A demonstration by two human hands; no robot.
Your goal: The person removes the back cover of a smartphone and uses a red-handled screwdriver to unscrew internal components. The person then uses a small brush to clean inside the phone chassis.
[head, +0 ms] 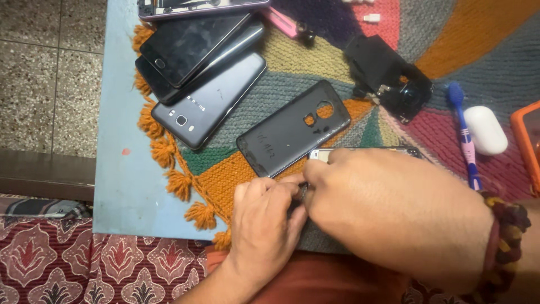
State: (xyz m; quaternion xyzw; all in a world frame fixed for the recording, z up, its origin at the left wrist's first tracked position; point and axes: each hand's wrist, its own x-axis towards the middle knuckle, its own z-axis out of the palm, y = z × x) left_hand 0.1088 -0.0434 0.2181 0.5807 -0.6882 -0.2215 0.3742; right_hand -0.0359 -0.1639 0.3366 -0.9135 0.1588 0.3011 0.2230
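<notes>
My left hand point(264, 225) and my right hand point(394, 214) meet over a phone point(371, 150) that lies on a knitted mat. My right hand covers most of the phone, so only its far edge and a pale corner show. The fingers of both hands are curled and pinch at the phone's near left corner, where a small dark piece point(304, 196) shows between them. What that piece is I cannot tell. A beaded band sits on my right wrist. A black phone back cover point(292, 129) with camera cut-outs lies just beyond my hands, inner side up.
Several dark phones point(197, 67) are stacked at the back left. A black phone part point(388, 76), a blue toothbrush point(464, 135), a white oval case point(485, 129) and an orange-edged object point(529, 141) lie to the right. The multicoloured mat point(315, 56) covers a pale blue table point(121, 141).
</notes>
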